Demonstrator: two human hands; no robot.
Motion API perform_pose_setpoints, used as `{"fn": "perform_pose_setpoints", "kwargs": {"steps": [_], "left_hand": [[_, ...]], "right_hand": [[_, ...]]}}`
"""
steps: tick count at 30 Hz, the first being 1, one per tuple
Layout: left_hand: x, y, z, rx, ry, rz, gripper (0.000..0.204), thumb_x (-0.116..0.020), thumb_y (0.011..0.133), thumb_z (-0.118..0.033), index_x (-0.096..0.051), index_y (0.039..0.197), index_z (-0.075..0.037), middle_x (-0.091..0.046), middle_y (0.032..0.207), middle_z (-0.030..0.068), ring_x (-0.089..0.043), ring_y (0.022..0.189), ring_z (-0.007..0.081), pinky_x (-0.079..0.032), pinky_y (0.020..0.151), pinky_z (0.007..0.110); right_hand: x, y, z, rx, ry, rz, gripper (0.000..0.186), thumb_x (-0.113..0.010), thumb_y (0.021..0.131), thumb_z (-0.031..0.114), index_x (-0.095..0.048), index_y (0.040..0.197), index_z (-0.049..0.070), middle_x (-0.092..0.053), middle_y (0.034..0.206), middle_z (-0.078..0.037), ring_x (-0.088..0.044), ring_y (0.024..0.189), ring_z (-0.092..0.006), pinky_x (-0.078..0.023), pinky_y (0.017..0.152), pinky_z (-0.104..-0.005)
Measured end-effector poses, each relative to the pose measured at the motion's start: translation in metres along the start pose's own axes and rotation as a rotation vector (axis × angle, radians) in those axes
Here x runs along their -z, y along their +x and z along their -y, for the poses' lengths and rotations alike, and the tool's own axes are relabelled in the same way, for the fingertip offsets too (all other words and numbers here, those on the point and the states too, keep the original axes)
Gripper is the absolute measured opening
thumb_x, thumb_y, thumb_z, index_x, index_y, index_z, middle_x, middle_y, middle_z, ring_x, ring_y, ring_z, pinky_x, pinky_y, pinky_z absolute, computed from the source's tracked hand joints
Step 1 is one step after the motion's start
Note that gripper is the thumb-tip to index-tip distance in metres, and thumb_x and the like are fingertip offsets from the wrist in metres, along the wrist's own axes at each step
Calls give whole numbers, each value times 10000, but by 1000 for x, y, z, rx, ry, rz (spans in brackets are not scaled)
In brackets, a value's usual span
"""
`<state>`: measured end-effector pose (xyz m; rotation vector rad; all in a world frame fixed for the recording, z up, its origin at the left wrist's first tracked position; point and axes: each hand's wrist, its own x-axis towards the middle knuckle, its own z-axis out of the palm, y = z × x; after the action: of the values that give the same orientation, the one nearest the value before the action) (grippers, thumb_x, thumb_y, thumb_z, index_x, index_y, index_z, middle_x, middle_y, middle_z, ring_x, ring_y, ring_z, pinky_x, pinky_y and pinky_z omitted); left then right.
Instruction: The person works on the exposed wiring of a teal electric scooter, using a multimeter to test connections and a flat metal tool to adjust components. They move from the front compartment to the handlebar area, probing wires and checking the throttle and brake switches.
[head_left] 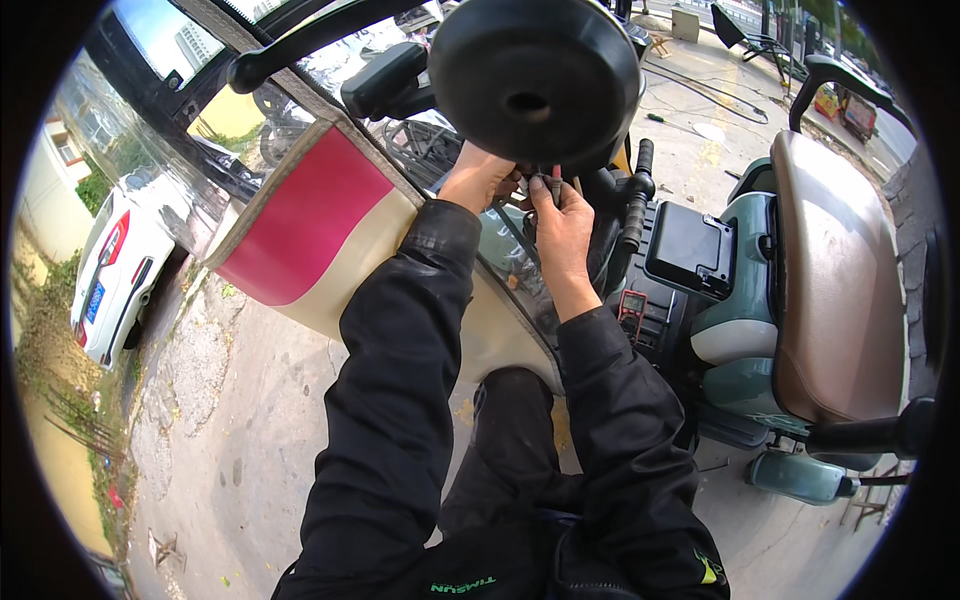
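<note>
In front of me my left hand (480, 178) reaches under a large round black disc-shaped part (535, 75). Its fingers are bent in and partly hidden by that part, so what they grip cannot be made out. Beside it my right hand (564, 235) pinches thin wires (557, 182), with reddish and pale ends showing at the fingertips. Both hands meet at the front of a small green vehicle, just left of its black handlebar grip (637, 205). A red multimeter (631, 310) with a grey display lies on the dark footboard below my right wrist.
A pink and cream cover panel (310, 220) stands at my left forearm. To the right are a black box (690, 250) and a brown seat (840, 270). A white car (115, 275) is parked at far left. Cables (710, 90) lie on the ground ahead.
</note>
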<state>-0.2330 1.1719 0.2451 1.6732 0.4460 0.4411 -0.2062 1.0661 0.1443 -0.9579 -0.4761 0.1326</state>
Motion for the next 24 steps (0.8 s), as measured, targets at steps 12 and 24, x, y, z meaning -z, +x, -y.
{"fn": "perform_pose_setpoints", "kwargs": {"steps": [12,24], "left_hand": [[5,-11,22,-401,609,-98,339,-742,840,-202,-732,1081,35,-750,872,98,-683,720,131,-534,668,269],[9,-10,40,-557,694,-221,217,-732,864,-175,-775,1037,-52,-750,777,108,-717,668,177,-550,662,291]], "right_hand": [[46,27,27,-405,194,284,199,-673,987,256,-653,929,67,-628,762,8,-532,590,-49,-372,438,-184],[54,25,6,-440,507,326,212,-639,1011,238,-643,1098,46,-633,877,-10,-554,670,-75,-403,474,-192]]}}
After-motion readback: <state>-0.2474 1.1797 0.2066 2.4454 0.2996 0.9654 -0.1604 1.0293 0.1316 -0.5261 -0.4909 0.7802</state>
